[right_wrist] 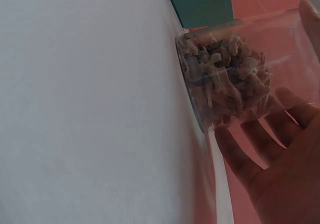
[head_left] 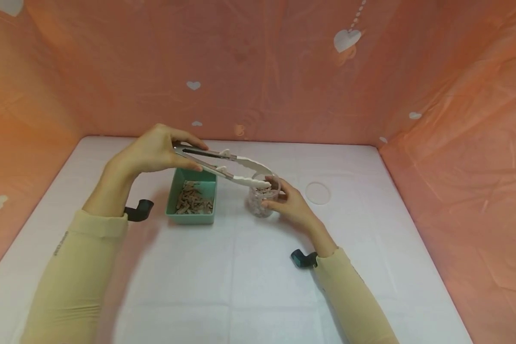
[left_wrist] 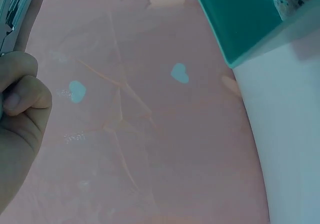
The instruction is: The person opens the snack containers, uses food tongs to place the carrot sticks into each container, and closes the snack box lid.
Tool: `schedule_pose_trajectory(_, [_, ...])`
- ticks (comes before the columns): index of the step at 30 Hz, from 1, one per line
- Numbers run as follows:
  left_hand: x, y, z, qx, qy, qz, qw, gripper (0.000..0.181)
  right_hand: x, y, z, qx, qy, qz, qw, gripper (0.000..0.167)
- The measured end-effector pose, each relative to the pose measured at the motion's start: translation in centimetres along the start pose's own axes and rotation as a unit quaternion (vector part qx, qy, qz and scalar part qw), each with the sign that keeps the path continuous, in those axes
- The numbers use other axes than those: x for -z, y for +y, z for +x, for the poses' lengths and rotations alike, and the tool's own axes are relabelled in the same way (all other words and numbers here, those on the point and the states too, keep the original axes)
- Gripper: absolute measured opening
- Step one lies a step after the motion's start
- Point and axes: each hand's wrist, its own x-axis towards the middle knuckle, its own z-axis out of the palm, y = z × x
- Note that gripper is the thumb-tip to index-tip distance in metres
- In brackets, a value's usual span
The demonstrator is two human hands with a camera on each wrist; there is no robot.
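My left hand (head_left: pixel 156 149) grips metal tongs (head_left: pixel 202 153) with white tips, held over the green tray; the tips reach into the mouth of a clear jar (head_left: pixel 260 203). In the left wrist view the left hand (left_wrist: pixel 22 99) shows at the left edge, its fingers curled by the tong handles (left_wrist: pixel 15 14). Around the jar's right side curl the fingers of my right hand (head_left: pixel 294 205). Brown dried pieces (right_wrist: pixel 230 74) fill part of the jar in the right wrist view, where the right hand (right_wrist: pixel 280 169) holds its side.
The green tray (head_left: pixel 191 219), left of the jar, holds more brown pieces (head_left: pixel 189 198). A thin clear ring-shaped item (head_left: pixel 318 193) lies right of the jar on the white tabletop (head_left: pixel 241 286). Orange sheeting with hearts (head_left: pixel 249 71) stands behind and at both sides.
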Motion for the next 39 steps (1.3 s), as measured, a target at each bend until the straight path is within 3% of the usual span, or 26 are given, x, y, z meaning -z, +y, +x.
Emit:
schedule_pose_trajectory(6, [0.3,-0.1,-0.1,0.009,-0.027,0.072,0.997,0.049,0.0,-0.1,-0.1,-0.003,-0.002,0.005,1.0,0.073])
schedule_pose_trajectory(12, [0.2,0.6,-0.5,-0.012,-0.044,0.135,0.9898,0.056,0.1,-0.1,0.0,-0.009,-0.002,0.006,0.9999,0.073])
schedule_pose_trajectory(18, [-0.2,0.8,-1.6,-0.038,-0.03,0.148,0.9878,0.061,0.1,-0.2,0.0,-0.01,-0.004,0.007,0.9999,0.074])
schedule_pose_trajectory(25, [0.1,-0.4,-3.2,-0.019,0.01,0.12,0.9925,0.064,0.3,-0.3,-0.1,-0.025,0.001,-0.007,0.9997,0.075])
schedule_pose_trajectory(32, [0.0,-1.7,-4.9,-0.006,0.077,0.134,0.988,0.066,0.6,-0.3,-0.3,-0.026,0.002,-0.009,0.9996,0.071])
schedule_pose_trajectory(39, [0.9,-2.9,-7.2,0.029,0.084,0.174,0.9808,0.07,0.7,-0.3,-0.5,-0.032,0.002,-0.01,0.9994,0.07])
